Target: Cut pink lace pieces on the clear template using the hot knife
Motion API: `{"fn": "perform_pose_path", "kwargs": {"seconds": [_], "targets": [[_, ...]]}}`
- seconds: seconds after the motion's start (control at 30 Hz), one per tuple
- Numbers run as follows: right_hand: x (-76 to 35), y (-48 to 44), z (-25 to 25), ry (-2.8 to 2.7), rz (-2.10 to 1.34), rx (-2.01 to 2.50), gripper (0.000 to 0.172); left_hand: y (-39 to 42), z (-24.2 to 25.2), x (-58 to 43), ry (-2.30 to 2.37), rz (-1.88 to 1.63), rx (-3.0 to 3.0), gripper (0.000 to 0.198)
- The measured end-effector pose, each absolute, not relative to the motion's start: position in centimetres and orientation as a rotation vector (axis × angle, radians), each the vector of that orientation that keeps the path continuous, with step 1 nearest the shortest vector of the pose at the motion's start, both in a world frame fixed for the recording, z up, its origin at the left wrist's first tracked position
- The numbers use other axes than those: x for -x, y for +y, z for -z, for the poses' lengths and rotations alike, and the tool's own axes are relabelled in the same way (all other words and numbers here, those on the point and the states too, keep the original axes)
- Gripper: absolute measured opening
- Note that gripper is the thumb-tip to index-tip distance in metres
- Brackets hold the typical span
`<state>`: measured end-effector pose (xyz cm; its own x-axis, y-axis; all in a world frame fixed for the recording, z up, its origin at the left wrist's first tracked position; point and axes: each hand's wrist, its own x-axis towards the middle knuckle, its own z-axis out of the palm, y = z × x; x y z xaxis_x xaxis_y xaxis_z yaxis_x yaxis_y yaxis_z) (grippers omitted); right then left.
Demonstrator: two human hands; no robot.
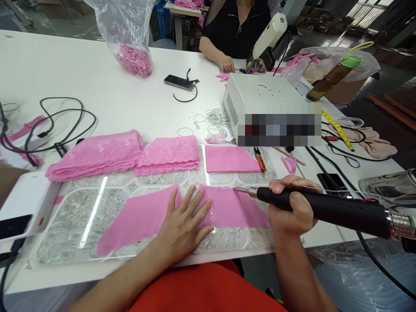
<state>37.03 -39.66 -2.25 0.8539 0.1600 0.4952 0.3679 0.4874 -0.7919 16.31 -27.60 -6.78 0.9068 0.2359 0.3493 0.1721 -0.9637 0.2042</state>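
Under left hand (182, 227), pink fabric's (136, 219) middle; within right hand (289, 210), tool's (341, 211) grip

bright, glare streaks, edges perhaps warped

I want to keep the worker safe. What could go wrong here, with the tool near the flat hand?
The metal tip of the tool in the right hand points toward the left hand, flat on the pink fabric; it might touch the fingers. The cable hanging off the table could snag.
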Motion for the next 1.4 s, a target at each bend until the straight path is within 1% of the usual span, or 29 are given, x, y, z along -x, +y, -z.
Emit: {"fn": "perform_pose_path", "kwargs": {"seconds": [0.53,0.73,1.13,1.4], "targets": [[-37.1,-39.6,2.1,-0.572,0.141,1.127,0.01,-27.7,7.0,-16.4,0.315,-0.564,-2.928,0.051],[-36.4,-38.7,1.8,-0.566,0.11,1.074,0.014,-27.8,6.9,-16.3,0.32,-0.583,-2.908,0.049],[-35.7,-37.7,2.3,-0.656,0.068,1.127,0.008,-27.8,6.8,-16.3,0.313,-0.587,-2.906,0.049],[-35.2,-37.1,2.0,-0.653,0.035,1.084,0.011,-27.8,6.9,-16.2,0.301,-0.608,-2.912,0.048]]}}
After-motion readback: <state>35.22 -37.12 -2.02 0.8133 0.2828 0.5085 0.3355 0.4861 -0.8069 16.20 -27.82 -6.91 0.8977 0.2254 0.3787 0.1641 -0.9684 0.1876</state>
